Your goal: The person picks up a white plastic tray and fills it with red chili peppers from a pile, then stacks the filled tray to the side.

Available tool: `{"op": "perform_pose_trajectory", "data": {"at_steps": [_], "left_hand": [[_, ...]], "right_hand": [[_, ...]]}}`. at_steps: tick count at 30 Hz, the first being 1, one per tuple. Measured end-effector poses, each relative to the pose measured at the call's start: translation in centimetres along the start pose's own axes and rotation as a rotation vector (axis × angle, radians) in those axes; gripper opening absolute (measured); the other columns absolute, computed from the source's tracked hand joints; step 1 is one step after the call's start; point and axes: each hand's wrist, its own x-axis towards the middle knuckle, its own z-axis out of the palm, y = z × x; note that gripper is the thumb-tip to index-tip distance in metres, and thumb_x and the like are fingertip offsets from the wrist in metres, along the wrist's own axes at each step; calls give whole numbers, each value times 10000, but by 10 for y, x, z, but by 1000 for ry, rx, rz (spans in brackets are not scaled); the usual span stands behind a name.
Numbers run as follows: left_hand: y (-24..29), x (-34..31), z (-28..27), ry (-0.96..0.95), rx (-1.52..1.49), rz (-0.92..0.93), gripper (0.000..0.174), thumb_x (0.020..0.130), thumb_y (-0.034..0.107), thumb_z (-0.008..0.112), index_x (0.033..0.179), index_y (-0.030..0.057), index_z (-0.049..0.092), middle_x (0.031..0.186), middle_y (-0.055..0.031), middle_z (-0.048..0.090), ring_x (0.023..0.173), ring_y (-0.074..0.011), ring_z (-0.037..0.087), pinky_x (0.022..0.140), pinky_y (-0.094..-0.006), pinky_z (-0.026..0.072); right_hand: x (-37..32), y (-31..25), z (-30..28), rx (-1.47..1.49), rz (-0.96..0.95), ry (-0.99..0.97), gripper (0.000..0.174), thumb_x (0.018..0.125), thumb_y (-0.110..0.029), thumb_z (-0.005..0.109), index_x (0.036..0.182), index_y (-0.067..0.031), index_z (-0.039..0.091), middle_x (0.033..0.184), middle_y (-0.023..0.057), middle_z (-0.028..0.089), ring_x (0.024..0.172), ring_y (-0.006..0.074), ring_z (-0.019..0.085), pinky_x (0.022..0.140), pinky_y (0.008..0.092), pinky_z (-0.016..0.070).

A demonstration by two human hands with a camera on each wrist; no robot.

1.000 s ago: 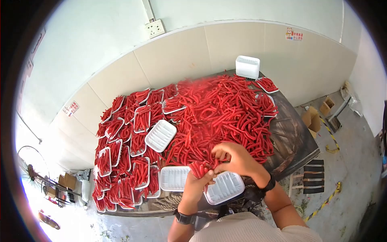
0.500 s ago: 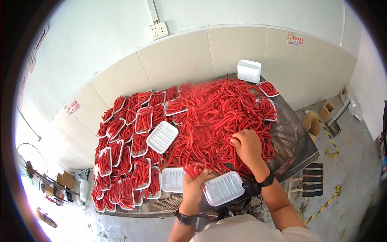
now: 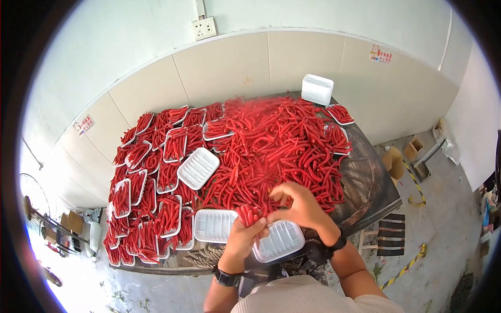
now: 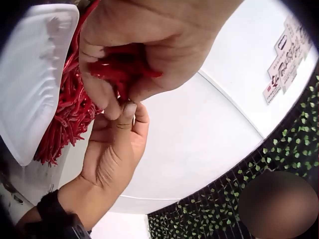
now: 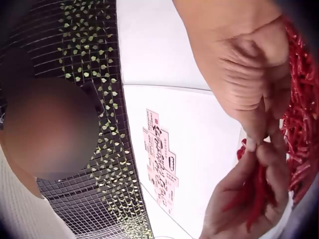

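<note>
My left hand (image 3: 242, 241) grips a small bunch of red chili peppers (image 3: 248, 214), tips pointing up in the head view. Its fingers wrap round the peppers (image 4: 119, 67) in the left wrist view. My right hand (image 3: 301, 207) meets it from the right, thumb and fingertips pinched together at the end of a pepper; the pinched part is mostly hidden. Below the hands lies a white ribbed tray (image 3: 282, 242). Another white tray (image 3: 213, 225) sits beside it on the left. A large heap of loose red chili peppers (image 3: 282, 141) spreads just beyond both hands.
Several trays filled with chilies (image 3: 169, 215) cover the table's left side. A white tray (image 3: 199, 168) rests among them. At the back right stand stacked white trays (image 3: 317, 89) and a filled tray (image 3: 340, 115). The dark table's edge (image 3: 383, 207) runs along the right.
My right hand went out to the pepper heap, then came back to the left hand. The left hand has kept its bunch throughout. The head view has shifted slightly.
</note>
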Motion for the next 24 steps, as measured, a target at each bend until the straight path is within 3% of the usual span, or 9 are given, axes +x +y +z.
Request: {"op": "perform_pose_trajectory", "data": {"at_steps": [4,7,10,13,15,17,19,22,24], "left_hand": [[4,-5,7,56,-82,51,221,885,3,685,1066,38,563,888,-34,638,788,-137,635,702,-271,537],[-4,-2,-5,-37,-75,123,284,879,-64,649,1110,47,527,897,-66,630,756,-170,638,661,-277,526],[-2,0,-6,16,-122,111,241,888,-72,634,1071,58,547,895,-61,624,778,-182,645,692,-310,549],[-4,3,4,173,-175,126,217,915,-55,611,1096,56,567,969,-76,638,862,-206,669,759,-354,586],[0,6,19,225,-189,193,202,944,-12,593,1141,34,580,1011,-79,648,920,-214,671,809,-363,587],[-7,11,15,161,-128,196,201,969,33,578,1169,19,585,1040,-89,667,926,-205,665,811,-347,575],[-11,14,11,-33,-99,218,182,976,49,573,1154,14,592,1035,-96,674,916,-193,663,789,-318,567],[-2,6,14,45,-22,158,181,951,27,601,1131,15,588,985,-88,663,836,-165,645,749,-298,542],[0,2,11,132,14,112,190,935,9,616,1121,8,579,959,-77,651,815,-150,627,756,-295,524]], "right_hand": [[35,46,-19,-665,-103,339,272,719,-109,790,963,-67,677,929,102,646,905,316,607,809,400,486],[41,66,-19,-829,32,257,218,737,-76,766,944,-67,695,948,94,603,946,324,572,831,420,476],[32,54,-14,-751,-155,454,227,728,-85,748,948,-81,694,886,103,614,894,338,583,765,435,485],[15,20,-4,-483,-159,359,234,770,-63,740,991,-54,662,878,116,646,849,313,634,753,406,511],[0,-6,15,22,85,210,242,832,-38,709,1054,-18,614,890,131,672,827,256,683,742,356,533],[-9,2,37,272,128,132,232,872,-14,673,1086,17,587,933,127,682,858,181,695,751,296,538],[-8,-5,42,188,112,156,172,859,-38,689,1015,0,628,888,123,668,836,222,681,737,324,528],[3,9,30,-251,-183,257,147,827,-95,726,940,-22,666,848,129,641,816,281,641,719,373,503],[14,25,17,-377,-74,378,153,805,-164,737,867,-43,667,815,132,602,798,326,598,716,431,480]]}}
